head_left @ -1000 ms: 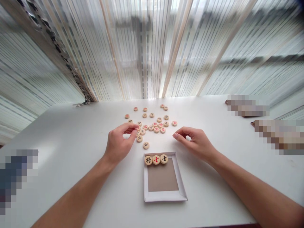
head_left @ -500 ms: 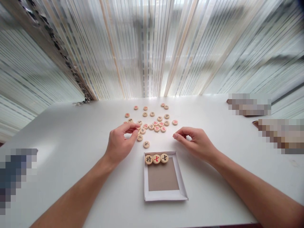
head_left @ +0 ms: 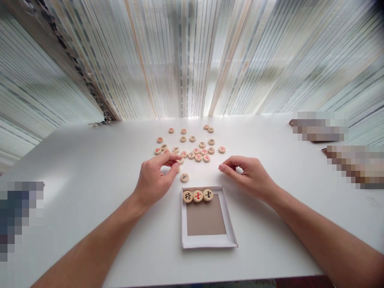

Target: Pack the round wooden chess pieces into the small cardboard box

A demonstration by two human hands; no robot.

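Observation:
My left hand (head_left: pixel 157 174) is at the near left edge of a group of wooden xiangqi pieces. Its curled fingers and thumb are apart at the tips, beside a black-marked piece (head_left: pixel 181 160); another piece is partly hidden by the thumb. A single black-marked xiangqi piece (head_left: pixel 185 177) lies closer to me. My right hand (head_left: pixel 246 172) rests on the table right of the group, thumb and index tips together, with nothing visible in them. Between my forearms sits a shallow white box (head_left: pixel 207 241), with three pieces (head_left: pixel 198 196) in a row along its far side.
Several red- and black-marked pieces (head_left: pixel 198 157) lie scattered over the middle of the white table (head_left: pixel 264 240). A striped string curtain (head_left: pixel 192 60) hangs behind its far edge. Blurred-out objects lie at the right (head_left: pixel 357 166) and at the left (head_left: pixel 21 216).
My left hand has shifted slightly right along the pieces, covering more of one near the thumb. My right hand keeps its pose. The whole view has tilted a little, and the three boxed pieces are unchanged.

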